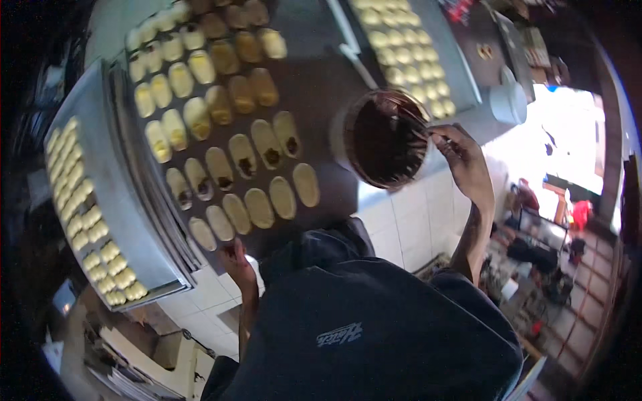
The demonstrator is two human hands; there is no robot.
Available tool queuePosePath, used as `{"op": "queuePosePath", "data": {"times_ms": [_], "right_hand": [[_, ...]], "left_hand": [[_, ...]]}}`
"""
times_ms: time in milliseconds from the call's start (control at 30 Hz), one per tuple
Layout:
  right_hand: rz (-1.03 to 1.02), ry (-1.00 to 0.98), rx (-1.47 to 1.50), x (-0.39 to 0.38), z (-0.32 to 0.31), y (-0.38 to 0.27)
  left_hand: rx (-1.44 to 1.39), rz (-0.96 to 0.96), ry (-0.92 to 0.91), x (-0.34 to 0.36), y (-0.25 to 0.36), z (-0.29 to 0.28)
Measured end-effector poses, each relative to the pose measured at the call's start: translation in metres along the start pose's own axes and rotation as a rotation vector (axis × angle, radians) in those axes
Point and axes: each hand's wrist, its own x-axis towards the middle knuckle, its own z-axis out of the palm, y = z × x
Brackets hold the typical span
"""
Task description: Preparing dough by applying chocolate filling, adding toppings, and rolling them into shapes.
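My right hand point(461, 157) is closed at the right rim of a round tub point(349, 134) of dark brown chocolate-like filling point(388, 144). Its fingers grip a thin utensil point(416, 123) coated in the filling; the utensil's end is not clear. At the table's near edge my left hand point(239, 264) has its fingers loosely apart beside the nearest flat oval dough pieces point(202, 234), and nothing shows in it. One row of ovals carries dark dabs of filling point(271, 157) at the near ends. The closest row point(259, 208) is plain.
More dough ovals, some yellow-topped point(180, 80), cover the far part of the dark table point(321, 73). Trays of small pale dough pieces stand at left point(157, 234) and far right point(461, 67). A white lidded container point(508, 100) sits at the right corner.
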Motion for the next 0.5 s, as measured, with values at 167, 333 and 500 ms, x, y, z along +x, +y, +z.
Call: {"op": "queuePosePath", "data": {"times_ms": [167, 333, 500], "right_hand": [[-0.206, -0.429, -0.35, -0.008, -0.046, 0.071], [-0.291, -0.738, -0.586, 0.02, -0.024, 0.11], [-0.395, -0.848, -0.396, 0.045, -0.005, 0.112]], "left_hand": [[-0.038, 0.05, -0.578, -0.023, 0.019, 0.106], [-0.031, -0.032, -0.701, -0.072, 0.03, 0.183], [-0.132, 0.015, -0.634, -0.099, 0.02, 0.215]]}}
